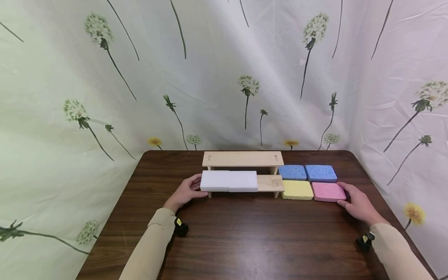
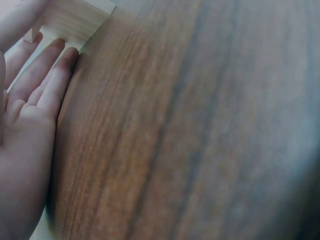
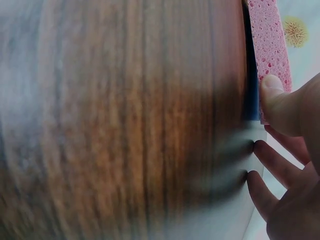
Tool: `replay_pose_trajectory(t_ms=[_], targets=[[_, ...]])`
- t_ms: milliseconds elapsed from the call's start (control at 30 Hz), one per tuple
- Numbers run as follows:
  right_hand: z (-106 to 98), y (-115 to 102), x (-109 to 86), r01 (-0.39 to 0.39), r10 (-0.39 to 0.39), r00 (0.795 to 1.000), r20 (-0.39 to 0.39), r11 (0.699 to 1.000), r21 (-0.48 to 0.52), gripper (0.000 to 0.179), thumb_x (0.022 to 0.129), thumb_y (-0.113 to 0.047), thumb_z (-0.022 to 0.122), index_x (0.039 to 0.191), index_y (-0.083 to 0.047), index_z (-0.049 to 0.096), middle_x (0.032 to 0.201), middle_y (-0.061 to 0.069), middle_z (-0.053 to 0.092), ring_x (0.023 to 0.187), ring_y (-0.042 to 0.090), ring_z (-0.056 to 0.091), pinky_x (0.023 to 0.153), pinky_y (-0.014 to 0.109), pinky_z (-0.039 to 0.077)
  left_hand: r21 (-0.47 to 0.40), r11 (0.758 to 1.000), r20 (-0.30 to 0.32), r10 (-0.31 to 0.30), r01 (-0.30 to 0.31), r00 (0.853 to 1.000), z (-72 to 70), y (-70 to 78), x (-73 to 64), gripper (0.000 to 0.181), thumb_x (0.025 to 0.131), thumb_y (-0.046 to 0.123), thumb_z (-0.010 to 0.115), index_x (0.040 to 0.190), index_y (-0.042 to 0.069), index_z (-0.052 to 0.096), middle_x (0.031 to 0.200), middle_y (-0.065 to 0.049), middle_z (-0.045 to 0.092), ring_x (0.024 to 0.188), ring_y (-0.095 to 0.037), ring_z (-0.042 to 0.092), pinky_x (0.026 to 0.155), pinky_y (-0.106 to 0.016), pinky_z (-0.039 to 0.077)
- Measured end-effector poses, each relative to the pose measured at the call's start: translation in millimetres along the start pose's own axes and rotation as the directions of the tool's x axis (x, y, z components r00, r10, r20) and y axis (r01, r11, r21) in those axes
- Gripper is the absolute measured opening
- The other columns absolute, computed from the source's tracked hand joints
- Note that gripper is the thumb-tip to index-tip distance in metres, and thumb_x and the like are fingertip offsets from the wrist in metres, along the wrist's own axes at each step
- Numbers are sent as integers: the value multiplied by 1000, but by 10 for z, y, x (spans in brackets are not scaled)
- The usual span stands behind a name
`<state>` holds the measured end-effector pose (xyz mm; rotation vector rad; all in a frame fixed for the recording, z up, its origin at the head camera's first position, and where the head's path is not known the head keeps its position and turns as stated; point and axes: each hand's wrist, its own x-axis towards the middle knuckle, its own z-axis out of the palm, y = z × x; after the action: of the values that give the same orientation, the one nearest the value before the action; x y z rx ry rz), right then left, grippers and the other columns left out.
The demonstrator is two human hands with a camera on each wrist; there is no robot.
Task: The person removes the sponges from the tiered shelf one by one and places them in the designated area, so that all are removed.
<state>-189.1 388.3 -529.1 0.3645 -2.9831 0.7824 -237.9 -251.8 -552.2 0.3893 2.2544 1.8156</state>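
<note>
Two white foam blocks (image 1: 229, 181) lie end to end on the lower, nearer wooden shelf (image 1: 269, 182). My left hand (image 1: 187, 191) is at their left end, its thumb along the near side. In the left wrist view, the fingers (image 2: 47, 95) extend loosely beside a pale wooden piece (image 2: 75, 22); contact with the blocks is hidden. My right hand (image 1: 358, 203) holds the right end of a pink sponge (image 1: 329, 192), thumb at the near corner and index finger at the far one. The thumb presses the sponge's side in the right wrist view; the other fingers spread below.
A yellow sponge (image 1: 297, 189) lies left of the pink one, with two blue sponges (image 1: 292, 172) (image 1: 321, 173) behind. Another wooden shelf (image 1: 243, 158) stands at the back of the brown table (image 1: 238, 237). Flower-printed cloth (image 1: 217, 77) hangs behind the table.
</note>
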Motion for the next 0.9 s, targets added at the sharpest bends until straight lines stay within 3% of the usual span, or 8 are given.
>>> replay_pose_trajectory(t_ms=[267, 667, 900], targets=[[4, 16, 33, -6, 7, 999, 32, 1000, -30, 67, 90, -2, 78, 144, 17, 45, 141, 45, 48, 129, 63, 44, 106, 77, 37, 13, 1000, 0, 1, -1, 1000, 5, 0, 8, 81, 87, 1, 86, 156, -3, 43, 156, -25, 49, 144, -39, 49, 117, -37, 45], [39, 74, 95, 69, -69, 998, -10, 995, -69, 66, 86, -1, 80, 141, 19, 49, 136, 45, 53, 124, 62, 51, 103, 75, 41, 2, 1000, 4, 12, -12, 1000, 1, 8, -12, 80, 87, 0, 85, 155, -4, 43, 155, -26, 49, 143, -39, 50, 116, -32, 46], [25, 76, 132, 62, -61, 998, 16, 996, -67, 67, 88, -2, 78, 143, 19, 47, 138, 45, 51, 126, 63, 50, 104, 76, 40, 4, 1000, 4, 5, -5, 1000, 5, 10, 3, 80, 87, -1, 85, 155, -4, 43, 155, -26, 49, 143, -39, 50, 115, -32, 47]])
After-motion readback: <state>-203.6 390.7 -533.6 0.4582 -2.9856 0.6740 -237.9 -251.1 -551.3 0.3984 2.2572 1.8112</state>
